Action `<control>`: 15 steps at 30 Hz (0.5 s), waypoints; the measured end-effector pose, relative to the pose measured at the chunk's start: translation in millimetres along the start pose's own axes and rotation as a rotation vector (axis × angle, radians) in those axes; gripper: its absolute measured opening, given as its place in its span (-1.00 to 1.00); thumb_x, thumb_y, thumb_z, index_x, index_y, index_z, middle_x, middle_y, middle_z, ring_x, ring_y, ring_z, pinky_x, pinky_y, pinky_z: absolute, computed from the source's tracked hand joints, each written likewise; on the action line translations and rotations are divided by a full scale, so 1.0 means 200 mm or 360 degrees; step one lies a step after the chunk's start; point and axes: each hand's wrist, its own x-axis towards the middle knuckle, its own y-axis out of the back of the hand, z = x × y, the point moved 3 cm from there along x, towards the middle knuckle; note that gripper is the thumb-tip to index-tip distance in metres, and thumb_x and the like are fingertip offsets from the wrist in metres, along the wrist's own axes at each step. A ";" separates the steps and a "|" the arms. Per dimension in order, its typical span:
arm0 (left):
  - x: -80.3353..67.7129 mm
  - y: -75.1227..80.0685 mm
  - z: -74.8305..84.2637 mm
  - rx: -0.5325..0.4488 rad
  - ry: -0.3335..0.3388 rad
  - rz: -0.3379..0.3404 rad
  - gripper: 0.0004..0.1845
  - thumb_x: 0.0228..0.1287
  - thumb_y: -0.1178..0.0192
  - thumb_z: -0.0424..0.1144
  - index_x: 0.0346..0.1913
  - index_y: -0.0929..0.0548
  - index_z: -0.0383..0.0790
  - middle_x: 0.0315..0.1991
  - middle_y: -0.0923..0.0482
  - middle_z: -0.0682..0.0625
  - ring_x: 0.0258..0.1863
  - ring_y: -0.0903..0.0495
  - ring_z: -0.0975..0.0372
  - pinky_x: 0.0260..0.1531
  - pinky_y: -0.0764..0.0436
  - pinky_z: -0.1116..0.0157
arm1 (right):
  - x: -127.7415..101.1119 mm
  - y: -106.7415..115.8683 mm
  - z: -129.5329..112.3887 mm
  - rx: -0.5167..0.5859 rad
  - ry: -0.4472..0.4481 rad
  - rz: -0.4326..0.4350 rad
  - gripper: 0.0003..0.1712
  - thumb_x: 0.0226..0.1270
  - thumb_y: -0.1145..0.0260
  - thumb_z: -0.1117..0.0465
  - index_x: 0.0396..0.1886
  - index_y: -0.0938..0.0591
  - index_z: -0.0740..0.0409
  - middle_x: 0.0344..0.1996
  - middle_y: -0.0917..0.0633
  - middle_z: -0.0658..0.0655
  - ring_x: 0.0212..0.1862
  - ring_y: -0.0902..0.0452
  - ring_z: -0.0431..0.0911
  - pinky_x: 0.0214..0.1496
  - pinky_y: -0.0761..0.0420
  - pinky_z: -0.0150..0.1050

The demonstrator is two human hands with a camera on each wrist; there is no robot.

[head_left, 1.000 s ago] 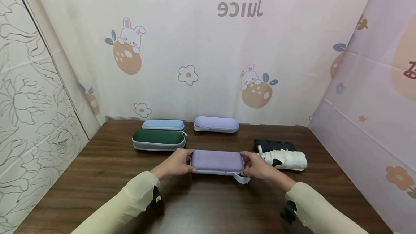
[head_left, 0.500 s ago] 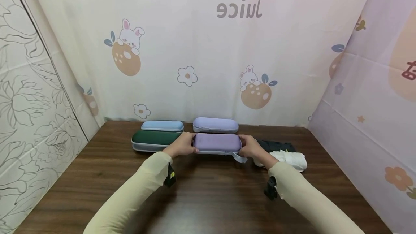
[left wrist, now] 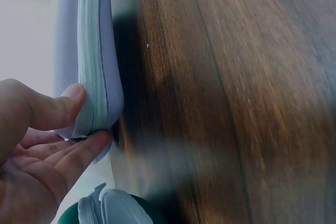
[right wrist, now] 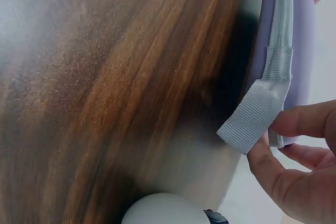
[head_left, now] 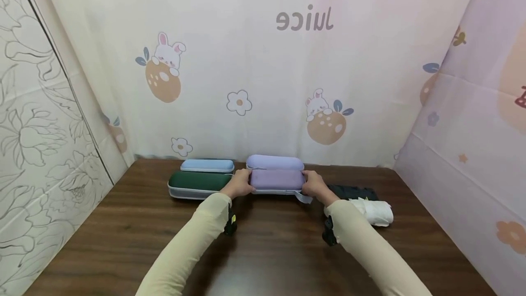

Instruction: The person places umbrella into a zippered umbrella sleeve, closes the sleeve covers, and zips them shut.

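Observation:
A purple zippered case [head_left: 277, 180] with a grey zip band and a grey fabric loop [right wrist: 254, 114] is held level between both hands. My left hand [head_left: 239, 183] grips its left end; in the left wrist view the thumb lies on the zip side and the fingers curl round the end. At the right end my right hand [head_left: 315, 184] pinches the case close to the loop. Directly behind it sits a lighter lavender case [head_left: 275, 162], its front partly hidden. Beside my left hand lies a dark green case [head_left: 199, 182] with a grey lower half.
Behind the green case is a light blue case [head_left: 207, 165]. Right of my right hand lie a black folded umbrella [head_left: 354, 192] and a white one [head_left: 379, 213], partly covered by the right forearm. The brown wooden table [head_left: 279, 250] meets a printed curtain [head_left: 263, 58] at the back.
Both hands have carried the purple case away from the front of the table, toward the back, until it stands right in front of the lavender case. The other cases stay in place.

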 end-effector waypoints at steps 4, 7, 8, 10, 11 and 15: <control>0.01 -0.03 -0.01 0.0018 0.0034 0.0015 -0.60 0.00 -0.43 -0.40 -0.08 -0.57 -0.47 -0.22 -0.60 -0.19 -0.28 -0.54 0.12 -0.19 -0.56 0.15 | 0.02 -0.03 0.03 0.0013 -0.0014 0.0022 -0.17 -0.09 -0.08 0.62 0.35 -0.27 0.45 0.02 -0.46 0.39 -0.45 -0.41 0.01 -0.62 -0.31 -0.29; 0.02 -0.04 -0.02 0.0008 0.0074 0.0008 -0.58 0.01 -0.41 -0.42 -0.05 -0.56 -0.47 -0.19 -0.59 -0.21 -0.25 -0.54 0.11 -0.15 -0.55 0.14 | 0.02 -0.05 0.04 0.0001 0.0001 0.0051 -0.18 -0.09 -0.08 0.61 0.33 -0.29 0.47 0.02 -0.47 0.38 -0.31 -0.45 0.08 -0.60 -0.34 -0.29; 0.02 -0.05 -0.03 0.0008 0.0090 0.0004 -0.58 0.02 -0.41 -0.42 -0.03 -0.56 -0.47 -0.17 -0.59 -0.21 -0.24 -0.53 0.11 -0.13 -0.55 0.14 | 0.03 -0.05 0.04 -0.0013 0.0011 0.0063 -0.19 -0.10 -0.08 0.60 0.32 -0.30 0.47 0.02 -0.48 0.38 -0.26 -0.45 0.10 -0.59 -0.35 -0.28; 0.03 -0.05 -0.03 0.0013 0.0110 -0.0005 -0.59 0.03 -0.39 -0.43 -0.03 -0.55 -0.46 -0.16 -0.59 -0.21 -0.23 -0.52 0.12 -0.13 -0.54 0.14 | 0.03 -0.06 0.05 -0.0036 0.0006 0.0071 -0.20 -0.10 -0.09 0.59 0.31 -0.31 0.47 0.01 -0.49 0.38 -0.20 -0.45 0.13 -0.55 -0.38 -0.27; 0.03 -0.06 -0.04 0.0024 0.0112 -0.0005 -0.60 0.04 -0.38 -0.43 -0.03 -0.55 -0.46 -0.17 -0.59 -0.21 -0.23 -0.52 0.12 -0.13 -0.54 0.14 | 0.03 -0.07 0.05 -0.0054 0.0008 0.0076 -0.21 -0.10 -0.09 0.59 0.30 -0.32 0.48 0.02 -0.49 0.38 -0.19 -0.45 0.14 -0.52 -0.40 -0.26; 0.04 -0.07 -0.05 0.0062 0.0093 0.0020 -0.65 0.05 -0.34 -0.45 -0.06 -0.56 -0.44 -0.18 -0.59 -0.20 -0.21 -0.52 0.09 -0.13 -0.53 0.13 | 0.04 -0.08 0.06 -0.0097 0.0014 0.0066 -0.25 -0.05 -0.10 0.58 0.28 -0.31 0.52 0.07 -0.49 0.44 -0.16 -0.43 0.13 -0.34 -0.46 -0.21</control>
